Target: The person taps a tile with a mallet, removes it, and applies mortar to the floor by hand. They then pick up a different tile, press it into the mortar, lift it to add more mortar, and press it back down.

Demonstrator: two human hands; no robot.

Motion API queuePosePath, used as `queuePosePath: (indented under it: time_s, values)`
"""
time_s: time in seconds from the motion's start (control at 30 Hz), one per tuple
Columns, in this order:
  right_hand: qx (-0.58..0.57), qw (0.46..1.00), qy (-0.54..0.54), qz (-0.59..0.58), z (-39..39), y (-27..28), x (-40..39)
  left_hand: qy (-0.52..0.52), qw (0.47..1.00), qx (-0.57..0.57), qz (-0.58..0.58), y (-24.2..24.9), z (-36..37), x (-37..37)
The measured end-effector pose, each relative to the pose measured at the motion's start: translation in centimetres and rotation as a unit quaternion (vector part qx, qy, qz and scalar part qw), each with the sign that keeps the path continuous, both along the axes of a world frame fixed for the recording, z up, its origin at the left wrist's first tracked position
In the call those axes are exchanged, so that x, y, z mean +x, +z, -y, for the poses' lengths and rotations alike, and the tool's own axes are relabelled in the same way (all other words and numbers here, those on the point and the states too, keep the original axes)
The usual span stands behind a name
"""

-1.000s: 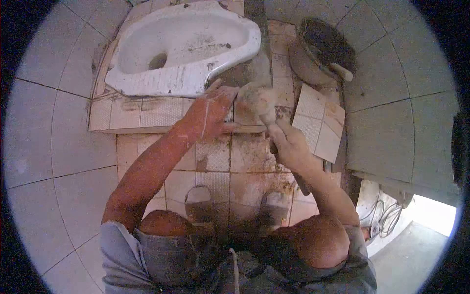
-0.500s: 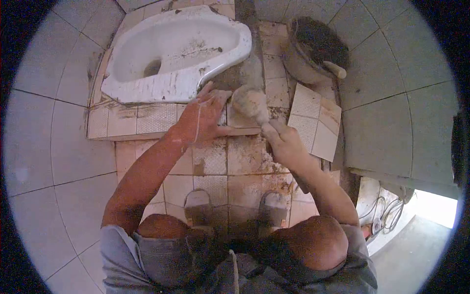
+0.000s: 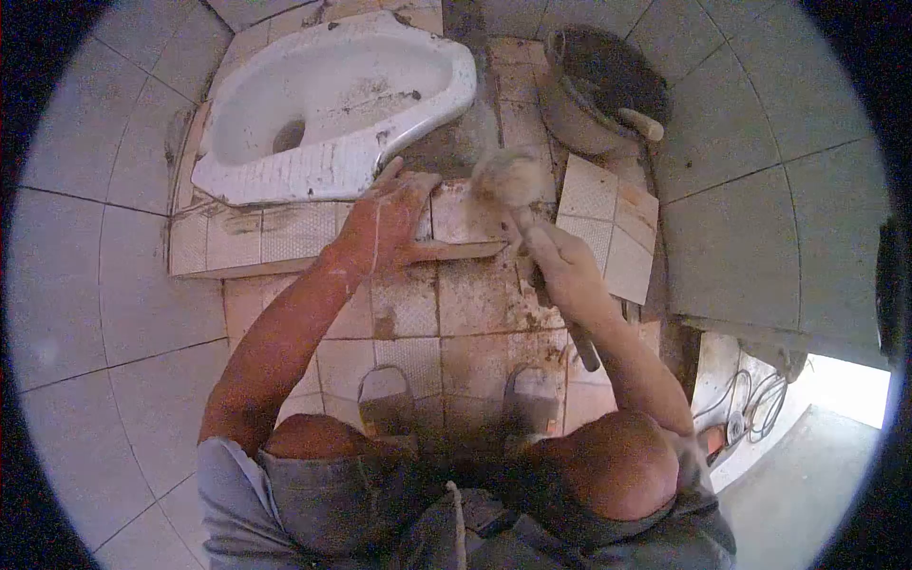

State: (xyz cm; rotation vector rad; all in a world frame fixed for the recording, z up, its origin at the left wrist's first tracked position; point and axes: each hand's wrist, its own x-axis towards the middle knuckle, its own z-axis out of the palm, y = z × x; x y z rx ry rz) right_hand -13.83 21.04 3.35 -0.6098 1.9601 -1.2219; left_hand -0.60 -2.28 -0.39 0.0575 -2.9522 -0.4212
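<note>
My right hand (image 3: pixel 562 261) is closed around the handle of a mallet (image 3: pixel 514 179). Its rounded, dust-caked head is blurred over the right end of a ledge tile, and the dark handle passes below my wrist. My left hand (image 3: pixel 388 220) lies spread at the ledge edge, fingertips beside the squat toilet (image 3: pixel 323 171) and thumb stretched along the front rim of the pale tile (image 3: pixel 463 211). Grey mortar (image 3: pixel 442 150) shows behind that tile, between it and the white toilet bowl.
A dark bucket (image 3: pixel 594 119) with a tool handle (image 3: pixel 643 124) sticking out stands at the back right. Loose textured tiles (image 3: pixel 608 226) lean below it. Tiled walls close in on both sides. A coiled cable (image 3: pixel 760 404) lies beyond the doorway at right.
The mallet head has shifted right and slightly up, and my right hand has moved right with it. My left hand keeps its place on the tile edge. The view has shifted slightly.
</note>
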Motion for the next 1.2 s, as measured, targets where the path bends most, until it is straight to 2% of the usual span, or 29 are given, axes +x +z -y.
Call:
queuePosePath:
  time_s: [0.03, 0.07, 0.13, 0.2, 0.23, 0.27, 0.37, 0.43, 0.5, 0.6, 0.67, 0.73, 0.8, 0.83, 0.87, 0.9, 1.0, 1.03, 1.1, 1.13, 1.2]
  values:
    - [0.001, 1.000, 0.002, -0.003, -0.2, -0.3, -0.5, 0.000, 1.000, -0.028, -0.004, -0.3, 0.2, 0.0]
    - [-0.024, 0.996, -0.006, -0.084, -0.9, -1.0, -1.2, -0.003, 0.999, -0.053, -0.004, -0.5, 0.0, 0.0]
    - [-0.051, 0.984, -0.016, -0.169, -1.3, -0.5, -1.8, 0.003, 0.999, -0.047, 0.016, 0.5, -0.3, -0.2]
    - [-0.033, 0.996, -0.043, -0.066, -1.8, 0.4, -1.9, 0.006, 0.998, -0.040, 0.039, 0.8, -0.4, -0.2]
    - [-0.026, 0.998, -0.053, -0.033, -2.0, 0.5, -1.9, -0.005, 1.000, -0.020, 0.007, 0.6, -0.3, 0.0]
    - [-0.028, 0.998, -0.020, -0.050, -2.2, 0.1, -1.6, -0.015, 1.000, 0.000, -0.024, 0.4, -0.2, 0.2]
    - [-0.008, 0.997, 0.050, -0.063, -2.1, 0.0, 0.1, 0.004, 0.999, -0.049, -0.002, -0.6, 0.0, 0.2]
    - [0.016, 0.994, 0.089, -0.059, -1.5, -0.6, 1.2, 0.010, 0.999, -0.038, 0.011, 0.0, -0.3, 0.1]
    - [0.052, 0.976, 0.111, -0.180, -0.9, -1.6, 1.9, 0.017, 0.999, -0.025, 0.020, 0.3, -0.4, 0.0]
    - [0.043, 0.970, 0.164, -0.177, -1.1, -0.1, 1.6, 0.005, 1.000, -0.011, 0.017, 0.4, -0.4, 0.2]
    - [0.050, 0.965, 0.174, -0.187, -0.9, -0.3, 1.0, 0.010, 0.998, -0.042, 0.045, 0.8, -0.5, -0.2]
    - [0.060, 0.963, 0.177, -0.196, -1.4, -1.5, 0.6, 0.001, 0.998, -0.065, 0.023, 0.3, -0.5, 0.0]
    - [-0.076, 0.931, 0.161, -0.318, -0.9, -2.8, 0.3, -0.005, 0.996, -0.093, -0.002, 0.7, -0.3, -0.4]
    - [-0.079, 0.931, 0.161, -0.318, -0.8, -2.1, 0.3, -0.001, 0.996, -0.086, 0.017, 1.1, -0.4, -0.5]
    - [-0.010, 0.966, 0.133, -0.220, -1.3, -1.2, 0.8, 0.001, 0.997, -0.072, 0.041, 1.1, -0.7, -0.2]
    - [0.023, 0.977, 0.122, -0.171, -1.2, -0.2, 0.8, 0.005, 0.997, -0.071, 0.042, 0.7, -0.5, -0.1]
    - [0.104, 0.988, 0.075, -0.080, -1.3, 1.5, 0.9, 0.006, 0.998, -0.056, 0.004, -0.1, -0.3, -0.1]
    - [0.103, 0.989, 0.072, -0.083, -1.5, 0.5, 0.7, 0.002, 0.999, -0.052, 0.000, 0.2, -0.3, -0.1]
    - [0.042, 0.964, 0.137, -0.224, -1.7, -2.2, 0.1, -0.003, 0.999, -0.049, -0.008, 0.5, -0.5, -0.2]
    - [0.040, 0.963, 0.139, -0.227, -1.9, -2.4, -0.4, 0.000, 0.998, -0.059, -0.001, 0.4, -0.5, -0.3]
    - [0.052, 0.985, 0.074, -0.149, -2.3, -2.6, 0.1, 0.001, 0.998, -0.065, 0.018, -0.2, -0.6, 0.4]
